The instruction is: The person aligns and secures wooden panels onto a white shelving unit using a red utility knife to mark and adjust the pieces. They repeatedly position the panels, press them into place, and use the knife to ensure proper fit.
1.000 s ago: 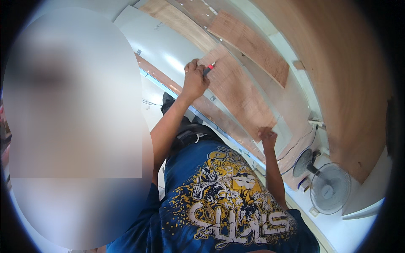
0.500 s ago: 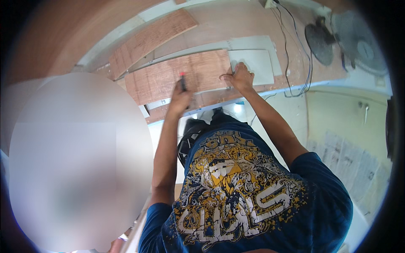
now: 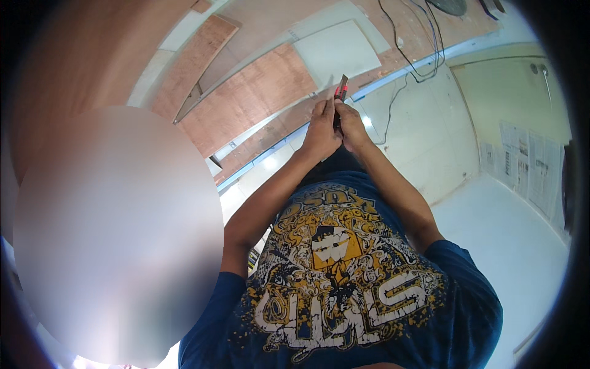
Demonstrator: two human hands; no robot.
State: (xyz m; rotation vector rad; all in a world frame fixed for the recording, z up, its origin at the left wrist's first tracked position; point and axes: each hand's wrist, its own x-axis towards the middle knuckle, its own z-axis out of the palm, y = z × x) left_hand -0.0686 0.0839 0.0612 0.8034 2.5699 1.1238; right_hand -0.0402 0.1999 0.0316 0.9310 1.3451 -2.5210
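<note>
Both my hands meet in front of my body, just off the near edge of the workbench. Between them stands a black-and-red utility knife (image 3: pixel 342 90), its blade end pointing up and away from me. My left hand (image 3: pixel 321 133) is closed around its lower part, and my right hand (image 3: pixel 354 127) is closed against it from the other side. The fingers partly hide the handle. Beyond the hands, a reddish-brown plywood strip (image 3: pixel 249 98) lies on the bench, touched by neither hand. A white sheet (image 3: pixel 338 52) adjoins its right end.
Another plywood strip (image 3: pixel 193 67) lies farther left on the workbench (image 3: pixel 270 140). Dark cables (image 3: pixel 410 71) hang over the bench edge at the right. A pale door (image 3: pixel 510 92) with a metal handle and pasted newspaper stands at right. A blurred round patch covers the left.
The knife in my left hand has moved right, off the plywood. My right hand has left the sheet's edge and joined it at the knife. The view has shifted and turned.
</note>
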